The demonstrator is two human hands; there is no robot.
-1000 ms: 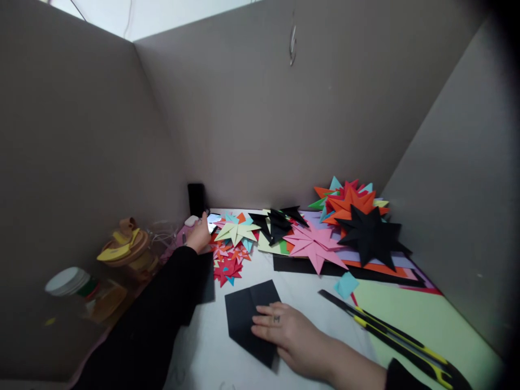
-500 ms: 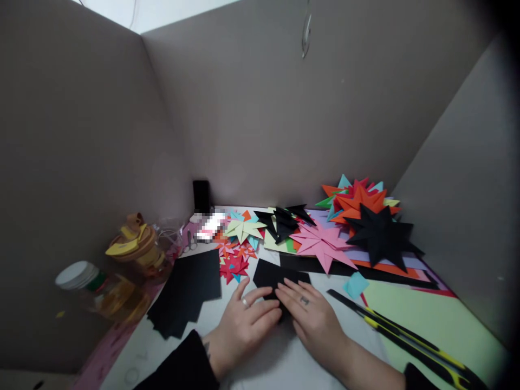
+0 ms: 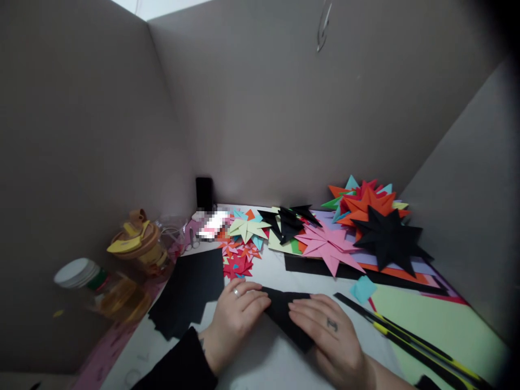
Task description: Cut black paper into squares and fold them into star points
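A folded piece of black paper (image 3: 284, 313) lies slanted on the white tabletop, between my two hands. My left hand (image 3: 240, 309), with a ring on one finger, pinches its upper left end. Over the right side of the same paper, my right hand (image 3: 327, 329) has its fingers closed along the edge, with the thumb hidden underneath. Left of my left hand is a fanned stack of black paper sheets (image 3: 190, 287).
Folded paper stars lie along the back: pink (image 3: 330, 246), black (image 3: 389, 238), orange (image 3: 369, 203) and small red ones (image 3: 239, 265). A long black-and-yellow tool (image 3: 410, 335) rests on green paper (image 3: 442, 319) at right. A white-lidded jar (image 3: 122, 295) and lidded cup (image 3: 140, 244) stand left.
My hands have moved apart, the right one shifting right and towards me. The black paper now shows a slanted lower edge reaching nearer to me. The whole view has shifted slightly.
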